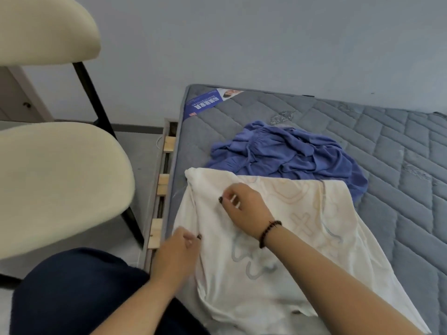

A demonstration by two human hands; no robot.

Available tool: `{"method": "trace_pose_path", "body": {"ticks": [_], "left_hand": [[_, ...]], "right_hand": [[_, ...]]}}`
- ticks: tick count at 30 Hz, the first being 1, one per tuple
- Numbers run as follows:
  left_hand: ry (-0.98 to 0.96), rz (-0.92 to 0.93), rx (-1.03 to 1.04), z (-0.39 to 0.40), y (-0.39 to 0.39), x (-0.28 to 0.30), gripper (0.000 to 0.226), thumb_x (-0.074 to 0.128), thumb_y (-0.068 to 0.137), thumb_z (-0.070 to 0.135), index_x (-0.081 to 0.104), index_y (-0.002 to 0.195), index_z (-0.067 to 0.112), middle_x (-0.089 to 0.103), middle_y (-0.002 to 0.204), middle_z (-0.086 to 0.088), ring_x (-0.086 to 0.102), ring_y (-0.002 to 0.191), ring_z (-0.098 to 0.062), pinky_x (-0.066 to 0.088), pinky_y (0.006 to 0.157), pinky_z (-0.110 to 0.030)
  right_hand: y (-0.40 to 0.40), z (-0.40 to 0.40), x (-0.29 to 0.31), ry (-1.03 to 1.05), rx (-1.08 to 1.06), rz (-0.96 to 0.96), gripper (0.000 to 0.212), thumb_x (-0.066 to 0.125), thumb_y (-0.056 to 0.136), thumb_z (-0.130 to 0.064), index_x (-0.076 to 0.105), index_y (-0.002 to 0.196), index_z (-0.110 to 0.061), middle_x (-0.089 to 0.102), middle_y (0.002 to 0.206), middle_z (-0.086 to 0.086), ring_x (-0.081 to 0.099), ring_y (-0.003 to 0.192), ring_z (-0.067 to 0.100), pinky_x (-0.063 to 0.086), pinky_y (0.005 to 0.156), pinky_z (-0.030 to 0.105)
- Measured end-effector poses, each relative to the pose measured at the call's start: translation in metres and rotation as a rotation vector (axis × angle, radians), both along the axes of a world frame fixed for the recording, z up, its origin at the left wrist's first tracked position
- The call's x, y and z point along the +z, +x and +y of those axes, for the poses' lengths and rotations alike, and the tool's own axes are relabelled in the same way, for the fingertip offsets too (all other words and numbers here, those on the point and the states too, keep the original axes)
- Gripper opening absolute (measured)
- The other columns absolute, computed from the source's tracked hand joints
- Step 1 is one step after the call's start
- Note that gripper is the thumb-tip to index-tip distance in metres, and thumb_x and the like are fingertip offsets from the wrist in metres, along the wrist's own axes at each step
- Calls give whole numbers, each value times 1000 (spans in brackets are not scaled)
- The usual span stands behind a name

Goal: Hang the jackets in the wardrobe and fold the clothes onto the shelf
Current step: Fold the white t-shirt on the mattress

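A cream-white printed shirt (297, 240) lies spread on the grey quilted mattress (399, 146), near its left edge. My right hand (244, 204), a dark bead bracelet on its wrist, pinches a fold of the shirt near the upper left part. My left hand (175, 255) grips the shirt's left edge at the side of the mattress. Behind the shirt lies a crumpled blue-purple garment (290, 153), partly covered by the shirt's far edge.
A cream-cushioned chair (55, 180) with black legs stands close on the left, its backrest above. Wooden bed slats (159, 184) show between chair and mattress. A grey wall runs behind. My dark-trousered knee (79, 288) is at the bottom left.
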State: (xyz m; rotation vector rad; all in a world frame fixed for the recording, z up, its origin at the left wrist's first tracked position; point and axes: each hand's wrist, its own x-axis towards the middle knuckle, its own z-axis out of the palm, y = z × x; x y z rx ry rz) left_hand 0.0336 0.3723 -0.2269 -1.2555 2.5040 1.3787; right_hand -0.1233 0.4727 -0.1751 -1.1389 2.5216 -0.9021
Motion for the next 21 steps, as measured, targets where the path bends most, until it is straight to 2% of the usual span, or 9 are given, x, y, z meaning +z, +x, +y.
{"method": "trace_pose_path", "body": {"ticks": [3,5,7,10,12,14,16,18,21], "left_hand": [[96,-86,-98,-6,-4,3,27,53,86,56,55,83,29,63,80,13,59,79,-5,51,77,-27],[141,-131,-167,-10,-7,7,32,52,86,59,53,83,27,63,80,11,60,79,-6,50,76,-26],[144,-120,-205,-15,-10,12,29,47,91,55,49,82,28,60,83,11,57,80,-7,48,75,-26],[64,5,-37,-31,-17,20,7,42,97,40,41,93,35,47,103,15,48,96,-4,44,80,-22],[-3,21,81,-40,-21,20,20,46,96,37,38,114,35,37,121,12,41,115,-7,42,89,-22],[12,3,121,-46,-21,21,31,49,94,39,37,123,33,36,129,9,39,124,-10,39,96,-25],[81,-5,126,-56,-15,14,23,49,94,39,42,115,32,45,126,9,44,121,-11,40,97,-26],[135,16,169,-63,-10,2,9,48,95,40,46,100,32,52,112,10,48,112,-9,43,95,-26],[122,3,253,-66,-5,-5,24,47,96,39,35,76,34,49,88,15,48,91,-2,42,78,-17]], "right_hand": [[-18,-82,-1,222,-19,8,28,57,89,-44,59,93,-16,64,92,1,58,85,20,43,72,29],[-25,-119,-6,495,-33,97,51,52,85,-61,58,102,-13,65,103,8,60,95,27,42,70,32],[-29,-144,-11,664,-57,157,62,51,83,-66,58,109,-10,63,110,12,61,100,31,41,69,32],[-37,-164,-12,763,-108,196,51,50,89,-52,55,117,-9,60,120,12,59,107,32,41,73,34],[-42,-173,-8,829,-89,201,38,47,92,-36,55,118,-9,59,122,13,59,108,33,41,74,34],[-48,-179,1,908,-18,242,32,46,92,-30,59,114,-11,61,121,13,60,107,32,44,76,34],[-54,-191,12,936,63,301,33,45,93,-35,65,106,-11,65,115,13,62,103,32,48,78,34],[-58,-202,18,936,144,372,37,43,95,-39,66,93,-10,68,104,12,63,96,31,48,74,31],[-56,-212,13,923,205,463,36,42,96,-37,63,83,-11,67,96,11,62,90,30,42,67,29]]}}
